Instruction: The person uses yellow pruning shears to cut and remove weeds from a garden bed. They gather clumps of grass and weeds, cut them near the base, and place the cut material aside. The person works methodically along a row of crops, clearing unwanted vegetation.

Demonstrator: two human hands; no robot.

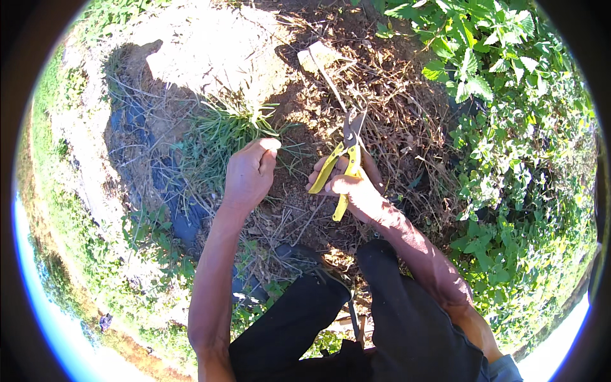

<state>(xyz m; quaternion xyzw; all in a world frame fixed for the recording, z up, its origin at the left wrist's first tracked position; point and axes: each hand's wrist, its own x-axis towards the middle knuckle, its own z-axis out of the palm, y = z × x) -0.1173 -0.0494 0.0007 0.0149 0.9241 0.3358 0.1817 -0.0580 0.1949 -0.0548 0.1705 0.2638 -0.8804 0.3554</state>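
Observation:
My left hand (250, 172) is closed in a fist at the lower right of a grass clump (224, 133). Its fingertips are hidden from above, so whether grass blades are pinched in it is unclear. In my right hand (360, 191) lies a pair of yellow-handled pruning shears (352, 162), with the thumb over one handle and the fingers beneath. The shears' dark metal blades (354, 126) point away from me and stand apart, over dry stalks and dead leaves. A thin pale stick (329, 79) runs up from near the blade tips.
Dry plant litter (405, 110) covers the soil ahead. A pale stone or clod (319, 56) sits beyond the shears. Leafy green plants (477, 62) crowd the right side. Dark plastic sheeting (184, 215) shows through dirt at left. My dark-trousered legs (296, 315) are below.

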